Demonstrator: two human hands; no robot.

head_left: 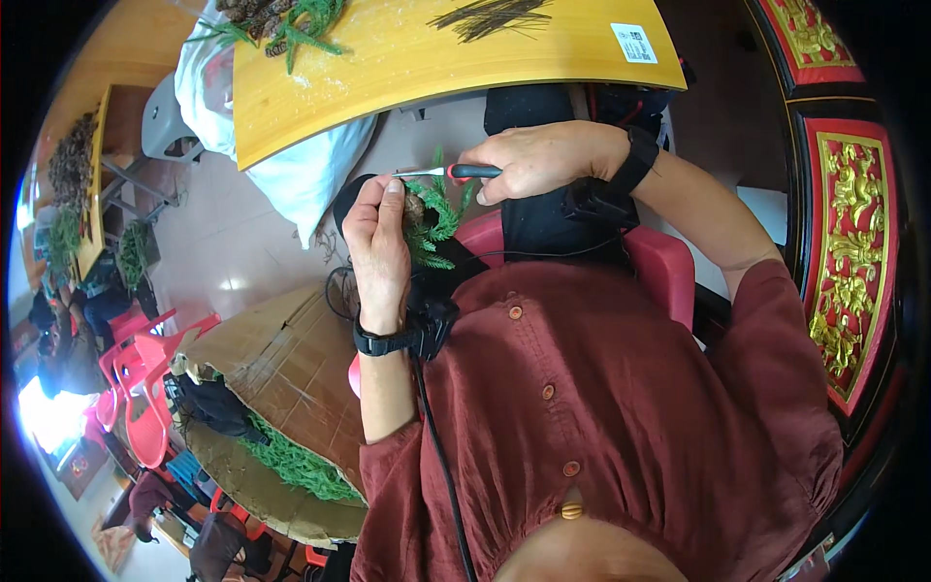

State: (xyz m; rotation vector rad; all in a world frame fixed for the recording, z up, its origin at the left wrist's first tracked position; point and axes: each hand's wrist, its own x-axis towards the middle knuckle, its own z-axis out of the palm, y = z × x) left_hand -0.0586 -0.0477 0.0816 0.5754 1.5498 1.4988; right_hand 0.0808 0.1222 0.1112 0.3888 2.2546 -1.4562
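My left hand (376, 233) is closed on a green artificial pine sprig (441, 225), which curls out to the right of my thumb. A brownish pine cone (414, 208) shows among its needles, partly hidden. My right hand (538, 160) grips a screwdriver (473, 172) by its red and black handle. Its thin metal shaft points left, and the tip reaches my left thumb and fingertips. Whether the tip touches the sprig's stem I cannot tell. Both hands are over my lap, below the yellow table's near edge.
A yellow table (407, 68) ahead bears thin brown wires (493, 17), pine cones (260, 17) and sprigs (312, 21). A white sack (301, 189) leans beneath it. At my left lies an open cardboard box (291, 364) with green sprigs (301, 468). Pink chairs (145, 383) and people are further left.
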